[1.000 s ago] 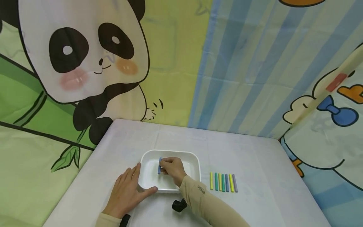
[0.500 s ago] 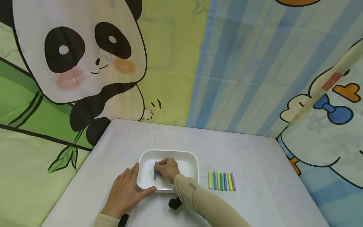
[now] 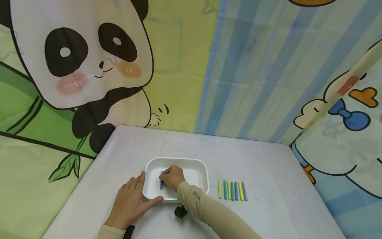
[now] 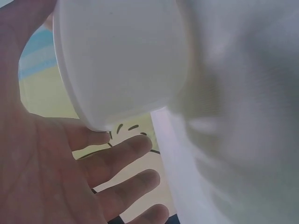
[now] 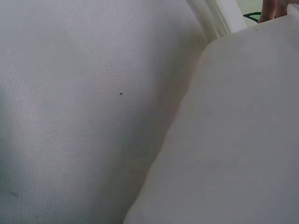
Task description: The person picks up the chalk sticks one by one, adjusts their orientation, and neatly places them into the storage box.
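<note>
A shallow white tray (image 3: 197,172), smooth-walled with rounded corners and a thin rim, sits on a counter (image 3: 262,166) draped in white cloth whose fine woven grain shows in the right wrist view. Inside the tray, toward its left end, the right hand (image 3: 173,177) pinches a slim, straight blue stick (image 3: 161,185) between thumb and fingers; whether the stick touches the tray's floor cannot be told. The left hand (image 3: 128,202) lies at the tray's left near corner, its fingers (image 4: 117,157) extended and slightly spread, the index fingertip against the rim and the thumb along the near side. To the right of the tray, seven sticks (image 3: 232,191), matt and rod-shaped, lie in a close, roughly parallel row: yellow, green, yellow, green, blue, yellow, purple. Beige fabric sleeves (image 3: 219,212), softly creased, reach in from the tray's near side. Beyond the tray hangs a lightly wrinkled backdrop (image 3: 179,66) printed with a panda and blue stripes.
</note>
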A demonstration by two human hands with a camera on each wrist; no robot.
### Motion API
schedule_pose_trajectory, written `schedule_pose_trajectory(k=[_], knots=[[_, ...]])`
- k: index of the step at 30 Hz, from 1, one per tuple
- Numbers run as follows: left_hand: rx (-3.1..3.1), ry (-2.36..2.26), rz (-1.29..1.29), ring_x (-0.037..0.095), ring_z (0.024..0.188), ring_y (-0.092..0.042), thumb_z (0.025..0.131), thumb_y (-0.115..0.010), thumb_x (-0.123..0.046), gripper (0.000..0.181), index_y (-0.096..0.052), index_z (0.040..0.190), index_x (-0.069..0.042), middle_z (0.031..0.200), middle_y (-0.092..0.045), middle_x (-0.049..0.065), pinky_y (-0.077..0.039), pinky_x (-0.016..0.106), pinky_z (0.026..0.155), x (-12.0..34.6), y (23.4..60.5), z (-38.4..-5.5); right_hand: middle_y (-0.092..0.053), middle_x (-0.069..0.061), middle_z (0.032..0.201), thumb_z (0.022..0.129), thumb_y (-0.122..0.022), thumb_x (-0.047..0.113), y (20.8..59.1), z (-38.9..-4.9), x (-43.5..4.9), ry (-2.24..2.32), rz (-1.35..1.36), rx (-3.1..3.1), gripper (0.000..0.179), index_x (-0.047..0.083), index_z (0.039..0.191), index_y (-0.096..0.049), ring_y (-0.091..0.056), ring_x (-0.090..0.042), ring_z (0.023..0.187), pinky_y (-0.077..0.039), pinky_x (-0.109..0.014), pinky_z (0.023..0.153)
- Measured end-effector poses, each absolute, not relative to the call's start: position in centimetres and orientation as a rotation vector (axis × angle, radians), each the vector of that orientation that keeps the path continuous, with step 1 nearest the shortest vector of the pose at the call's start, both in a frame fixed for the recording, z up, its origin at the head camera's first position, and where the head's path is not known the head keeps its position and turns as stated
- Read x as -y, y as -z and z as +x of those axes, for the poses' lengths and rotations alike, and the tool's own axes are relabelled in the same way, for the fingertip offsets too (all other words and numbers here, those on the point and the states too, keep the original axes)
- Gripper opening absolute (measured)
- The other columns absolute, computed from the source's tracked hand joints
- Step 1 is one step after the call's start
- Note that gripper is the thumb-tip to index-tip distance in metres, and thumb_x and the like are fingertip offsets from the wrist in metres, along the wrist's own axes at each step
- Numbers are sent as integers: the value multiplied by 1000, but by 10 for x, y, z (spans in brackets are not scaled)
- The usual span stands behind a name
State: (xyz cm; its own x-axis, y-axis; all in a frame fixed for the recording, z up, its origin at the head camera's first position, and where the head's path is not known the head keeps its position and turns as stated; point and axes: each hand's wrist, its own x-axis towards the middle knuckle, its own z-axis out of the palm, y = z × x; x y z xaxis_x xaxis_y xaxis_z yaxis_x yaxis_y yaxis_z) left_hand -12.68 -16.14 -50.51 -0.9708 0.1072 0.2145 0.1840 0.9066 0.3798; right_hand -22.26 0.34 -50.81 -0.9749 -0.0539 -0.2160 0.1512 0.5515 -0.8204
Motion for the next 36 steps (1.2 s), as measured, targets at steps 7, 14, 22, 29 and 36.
schedule_pose_trajectory(k=[7, 14, 22, 29, 36], knots=[[2911, 583, -204, 43, 130, -49, 76, -57, -88, 122, -36, 154, 5, 141, -54, 25, -38, 60, 106, 161, 505, -127, -67, 1, 76, 83, -79, 13, 506, -222, -2, 1254, 48, -2633, 21, 1, 99, -77, -61, -12, 66, -52, -23, 58], [2928, 575, -187, 44, 130, -48, 76, -57, -88, 123, -36, 153, 5, 142, -53, 25, -37, 61, 107, 160, 504, -126, -66, -1, 71, 83, -79, 12, 503, -220, -3, 1285, 43, -2631, 18, -1, 95, -76, -62, -12, 60, -53, -23, 53], [2920, 579, -189, 43, 130, -48, 76, -59, -87, 122, -37, 153, 4, 142, -53, 25, -38, 61, 107, 161, 504, -126, -65, 2, 66, 83, -79, 12, 505, -218, -4, 1349, 41, -2617, 16, 1, 94, -77, -62, -10, 58, -51, -22, 53], [2915, 593, -196, 44, 130, -48, 76, -58, -86, 121, -36, 154, 4, 142, -53, 25, -37, 61, 108, 162, 506, -125, -66, 1, 67, 82, -78, 11, 504, -215, -10, 1460, 56, -2524, 18, 2, 97, -75, -62, -11, 61, -51, -22, 56], [2926, 599, -188, 44, 131, -47, 76, -59, -86, 122, -36, 154, 4, 143, -52, 25, -36, 62, 108, 161, 506, -126, -69, -5, 73, 82, -77, 11, 496, -206, -18, 1588, 58, -2423, 16, 4, 95, -74, -65, -16, 63, -51, -24, 55]])
